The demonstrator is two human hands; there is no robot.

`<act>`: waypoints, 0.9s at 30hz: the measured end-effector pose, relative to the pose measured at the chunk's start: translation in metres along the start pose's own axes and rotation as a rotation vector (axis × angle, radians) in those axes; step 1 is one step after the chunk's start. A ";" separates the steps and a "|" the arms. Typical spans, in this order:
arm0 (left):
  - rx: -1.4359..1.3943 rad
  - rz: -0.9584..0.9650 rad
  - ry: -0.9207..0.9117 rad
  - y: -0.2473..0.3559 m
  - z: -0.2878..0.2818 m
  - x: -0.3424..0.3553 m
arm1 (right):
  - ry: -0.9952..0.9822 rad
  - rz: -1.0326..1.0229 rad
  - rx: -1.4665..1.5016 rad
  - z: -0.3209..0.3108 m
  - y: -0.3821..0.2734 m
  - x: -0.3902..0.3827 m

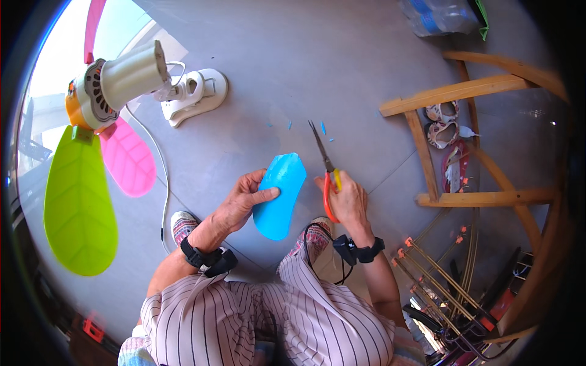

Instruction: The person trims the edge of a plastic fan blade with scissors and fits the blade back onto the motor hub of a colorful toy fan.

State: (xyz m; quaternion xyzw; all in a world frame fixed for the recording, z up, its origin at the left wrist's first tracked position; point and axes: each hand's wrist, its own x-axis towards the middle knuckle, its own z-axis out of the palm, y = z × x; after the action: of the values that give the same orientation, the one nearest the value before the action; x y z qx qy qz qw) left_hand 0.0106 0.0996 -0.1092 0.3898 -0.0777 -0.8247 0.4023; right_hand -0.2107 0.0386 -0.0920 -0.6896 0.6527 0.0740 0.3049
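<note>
In my left hand (243, 198) is a flat, bright blue sheet piece (282, 195), its outline curved and somewhat like a shoe sole. The thumb lies on its face, and the fingers go behind it. My right hand (348, 200) grips a pair of scissors (322, 148) with red and yellow handles. The dark blades point away from me and look nearly closed, apart from the blue piece. Small blue scraps (323, 128) lie on the floor beyond the blades.
A fan (131, 74) with green and pink leaf-shaped blades stands at left, its white cord (160, 158) on the grey tiles. Wooden frame (464, 91) at right, with shoes (442, 122) inside. Plastic-wrapped bottles (436, 17) sit far right. A rack with thin rods (436, 274) is near right.
</note>
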 end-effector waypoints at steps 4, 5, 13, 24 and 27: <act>-0.093 0.005 0.029 0.010 -0.005 -0.008 | 0.105 -0.057 -0.130 0.007 0.028 0.008; -0.093 0.016 0.035 0.012 -0.007 -0.009 | 0.106 -0.070 -0.129 0.005 0.028 0.005; -0.260 -0.042 0.063 0.033 -0.018 -0.022 | 0.307 -0.859 -0.210 -0.038 -0.074 -0.031; 0.308 0.151 -0.141 0.063 -0.031 -0.086 | 0.313 -1.070 -0.158 -0.069 -0.129 -0.010; 0.687 -0.223 -0.357 0.079 -0.066 -0.121 | 0.350 -0.835 0.329 -0.095 -0.133 -0.002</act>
State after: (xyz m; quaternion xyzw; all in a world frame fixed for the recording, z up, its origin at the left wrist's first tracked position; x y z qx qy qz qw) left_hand 0.1499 0.1472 -0.0489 0.3582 -0.3747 -0.8441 0.1370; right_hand -0.1134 -0.0140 0.0282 -0.8374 0.3645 -0.2765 0.2991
